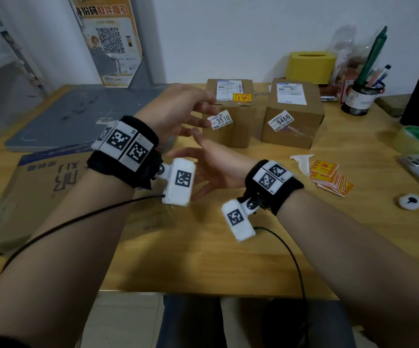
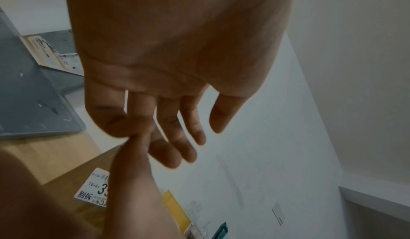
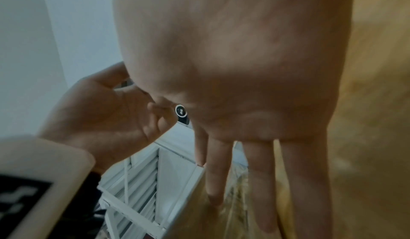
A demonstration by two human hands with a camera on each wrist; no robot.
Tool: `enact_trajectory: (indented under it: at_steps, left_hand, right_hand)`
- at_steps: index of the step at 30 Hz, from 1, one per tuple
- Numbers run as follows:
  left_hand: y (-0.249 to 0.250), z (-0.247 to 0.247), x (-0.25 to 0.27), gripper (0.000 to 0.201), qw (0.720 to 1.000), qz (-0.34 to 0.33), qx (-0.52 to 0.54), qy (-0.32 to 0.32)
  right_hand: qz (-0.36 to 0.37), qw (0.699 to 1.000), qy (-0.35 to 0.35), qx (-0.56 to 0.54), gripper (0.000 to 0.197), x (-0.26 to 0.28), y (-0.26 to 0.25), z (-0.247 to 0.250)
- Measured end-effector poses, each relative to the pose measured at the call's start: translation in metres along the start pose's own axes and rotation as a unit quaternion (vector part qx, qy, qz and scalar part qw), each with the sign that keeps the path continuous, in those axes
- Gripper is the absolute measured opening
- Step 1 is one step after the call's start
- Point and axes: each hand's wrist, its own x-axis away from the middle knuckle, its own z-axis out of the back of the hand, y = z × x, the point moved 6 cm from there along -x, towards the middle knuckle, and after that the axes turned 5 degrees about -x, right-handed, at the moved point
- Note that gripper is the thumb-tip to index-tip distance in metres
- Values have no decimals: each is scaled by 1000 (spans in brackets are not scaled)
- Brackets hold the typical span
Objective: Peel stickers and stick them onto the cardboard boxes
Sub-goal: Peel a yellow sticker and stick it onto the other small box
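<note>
Stickers (image 1: pixel 331 177) lay in a loose red-and-yellow pile on the table (image 1: pixel 203 259), to the right of the two boxes (image 1: pixel 291 114) and well apart from both hands. How many the pile held could not be counted. They looked thin, light and limp, likely to curl and cling to skin, so each would best be taken by a corner and peeled off its backing with a fingernail. The left box (image 1: pixel 229 114) already carried one such sticker on top; the right box showed none. Each box also bore a white shipping label and a white number tag on its front.

The left hand (image 1: pixel 175 109) hung in the air before the left box, fingers loosely spread and empty. The right hand (image 1: pixel 213 167) hovered just below it, fingers straight, one fingertip touching the left thumb in the left wrist view; it held nothing.
</note>
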Motion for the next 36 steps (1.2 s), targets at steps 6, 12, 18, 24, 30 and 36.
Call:
enact_trajectory:
  at_steps: [6,12,18,24,30,36]
  left_hand:
    - [-2,2,-13,16,997,-23,49,50]
    - [-6,-64,-38,14,996,28,69,-53]
    - [-3,-129,-78,39,989,66,85,-102]
    - [2,-150,-118,44,996,60,66,-20]
    - [-15,-178,-133,64,987,93,98,-90]
    - [5,-164,-102,49,988,43,149,-22]
  right_hand:
    - [31,998,62,7,76,14,-14,47]
    - [149,925,338,85,34,79,-39,139]
    - [206,804,557,42,17,131,-46,218]
    - [131,799,586,-4,51,133,-32,267]
    - [140,832,534,-54,47,125,-35,256]
    - [201,822,521,-112,17,144,-41,229]
